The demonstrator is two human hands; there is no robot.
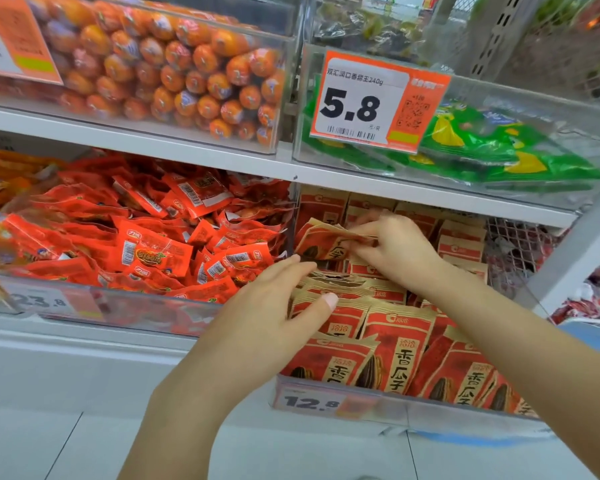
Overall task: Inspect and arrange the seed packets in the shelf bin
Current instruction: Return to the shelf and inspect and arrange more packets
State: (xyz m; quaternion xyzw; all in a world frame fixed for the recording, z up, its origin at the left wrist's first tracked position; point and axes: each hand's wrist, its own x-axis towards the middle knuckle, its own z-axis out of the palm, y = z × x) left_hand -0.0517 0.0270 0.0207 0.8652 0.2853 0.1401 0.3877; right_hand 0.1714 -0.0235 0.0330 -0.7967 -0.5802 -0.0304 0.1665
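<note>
red-and-tan seed packet (321, 242), creased, tilted

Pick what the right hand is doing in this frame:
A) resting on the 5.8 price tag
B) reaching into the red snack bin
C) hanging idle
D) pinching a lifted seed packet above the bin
D: the right hand pinches a tilted seed packet raised above the rows in the bin.

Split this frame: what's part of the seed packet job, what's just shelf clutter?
Job:
seed packets
held packet
shelf bin
right hand
left hand

Clutter:
red snack sachets
orange sausages
green bags
5.8 price tag
</note>
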